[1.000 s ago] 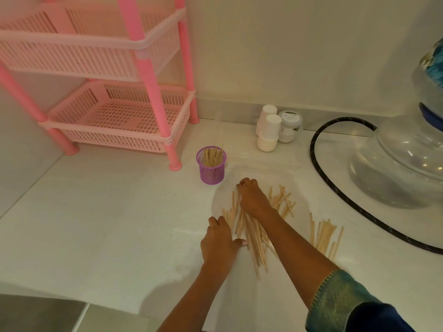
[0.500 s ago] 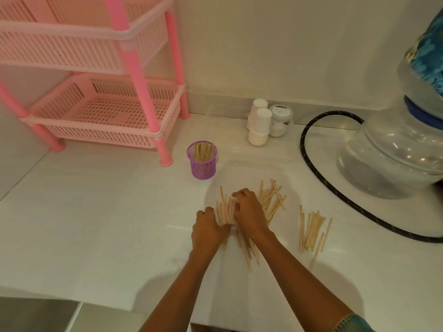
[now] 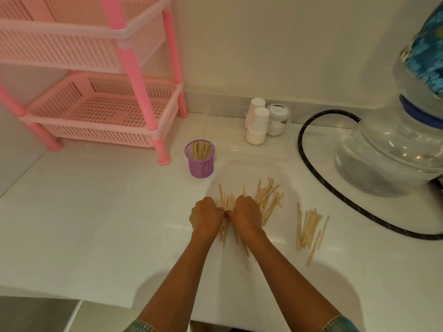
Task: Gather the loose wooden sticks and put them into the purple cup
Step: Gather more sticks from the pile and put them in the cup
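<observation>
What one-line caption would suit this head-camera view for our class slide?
Left hand and right hand grip wooden sticks on the white counter; the purple cup beyond holds more.

White surface [image 3: 96,224]: pink rack [image 3: 103,116] back left, purple cup [image 3: 199,161] nr its leg, sticks [image 3: 268,197] in 2 piles, paper cups [image 3: 257,125] + jar [image 3: 278,119], black hose [image 3: 309,154], clear jug [image 3: 393,149] at right.
</observation>
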### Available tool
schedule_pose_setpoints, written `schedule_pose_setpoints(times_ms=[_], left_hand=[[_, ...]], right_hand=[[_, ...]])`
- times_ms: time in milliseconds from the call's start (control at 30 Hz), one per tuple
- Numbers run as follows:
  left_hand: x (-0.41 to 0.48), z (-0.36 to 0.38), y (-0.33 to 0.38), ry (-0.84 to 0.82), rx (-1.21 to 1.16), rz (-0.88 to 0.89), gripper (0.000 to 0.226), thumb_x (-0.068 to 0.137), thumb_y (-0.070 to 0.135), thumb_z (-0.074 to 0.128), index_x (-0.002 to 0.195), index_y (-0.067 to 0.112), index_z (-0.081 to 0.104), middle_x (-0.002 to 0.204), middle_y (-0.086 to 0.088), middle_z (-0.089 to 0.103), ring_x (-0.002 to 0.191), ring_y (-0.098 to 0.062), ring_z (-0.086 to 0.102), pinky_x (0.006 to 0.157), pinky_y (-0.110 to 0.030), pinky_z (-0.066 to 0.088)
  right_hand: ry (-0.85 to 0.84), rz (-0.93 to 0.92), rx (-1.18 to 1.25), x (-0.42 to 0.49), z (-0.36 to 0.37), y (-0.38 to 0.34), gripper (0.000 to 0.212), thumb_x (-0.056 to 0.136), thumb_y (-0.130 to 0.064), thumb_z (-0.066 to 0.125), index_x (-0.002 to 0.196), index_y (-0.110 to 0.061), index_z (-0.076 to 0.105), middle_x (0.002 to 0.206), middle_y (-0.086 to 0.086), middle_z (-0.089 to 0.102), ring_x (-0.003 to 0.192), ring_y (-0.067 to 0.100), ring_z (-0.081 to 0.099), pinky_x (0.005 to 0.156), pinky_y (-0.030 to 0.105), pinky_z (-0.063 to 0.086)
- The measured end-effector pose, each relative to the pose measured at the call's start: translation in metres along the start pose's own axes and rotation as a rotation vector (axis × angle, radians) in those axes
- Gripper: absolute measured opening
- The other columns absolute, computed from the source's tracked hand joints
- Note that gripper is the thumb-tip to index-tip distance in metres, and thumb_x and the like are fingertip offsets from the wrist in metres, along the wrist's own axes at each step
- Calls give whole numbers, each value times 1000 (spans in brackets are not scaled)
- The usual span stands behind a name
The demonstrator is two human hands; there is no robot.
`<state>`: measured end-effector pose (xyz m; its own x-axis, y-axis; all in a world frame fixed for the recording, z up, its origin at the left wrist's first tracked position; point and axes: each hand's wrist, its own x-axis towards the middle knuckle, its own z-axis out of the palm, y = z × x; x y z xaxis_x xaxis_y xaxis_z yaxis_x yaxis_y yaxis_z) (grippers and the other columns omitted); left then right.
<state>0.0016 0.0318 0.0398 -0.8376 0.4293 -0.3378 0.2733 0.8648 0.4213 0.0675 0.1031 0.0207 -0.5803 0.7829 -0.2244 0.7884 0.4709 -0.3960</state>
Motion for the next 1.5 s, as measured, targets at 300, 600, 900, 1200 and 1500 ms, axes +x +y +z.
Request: schedule_pose_setpoints(times_ms=[300,600,900,1200,1500], left_hand=[[-1,1,3,24,4,51,25,92,29,61,106,8,61,101,-6,67,90,-23,67,75,-28,51],[-2,2,7,39,31,49,29,88,37,66,103,11,62,99,-4,68,89,-21,67,68,-25,44],[0,7,16,10,-60,17,13,87,10,62,100,6,62,99,-10,67,89,-26,66,69,-29,50],[3,7,18,9,-167,-40,20,86,17,63,103,6,63,101,-10,68,91,-27,66,74,-31,52],[1,7,20,74,-84,51,13,94,11,56,103,4,63,104,-10,68,92,-23,66,71,-25,47]], right_hand=[[1,21,17,3,-8,4,18,83,-5,62,70,-11,53,72,7,53,65,20,54,53,26,36],[-8,-16,-36,-1,-4,5,36,89,-36,63,107,-5,59,115,11,54,103,26,57,77,32,48],[-40,19,44,2,-3,-2,40,84,-3,59,56,-16,33,62,2,45,65,21,52,54,28,37],[-94,67,129,12,-5,0,22,85,-4,55,65,-11,49,59,0,45,53,16,46,44,22,29],[-42,-9,39,7,-10,-4,11,87,-3,57,78,-9,56,89,14,68,74,26,61,59,30,40]])
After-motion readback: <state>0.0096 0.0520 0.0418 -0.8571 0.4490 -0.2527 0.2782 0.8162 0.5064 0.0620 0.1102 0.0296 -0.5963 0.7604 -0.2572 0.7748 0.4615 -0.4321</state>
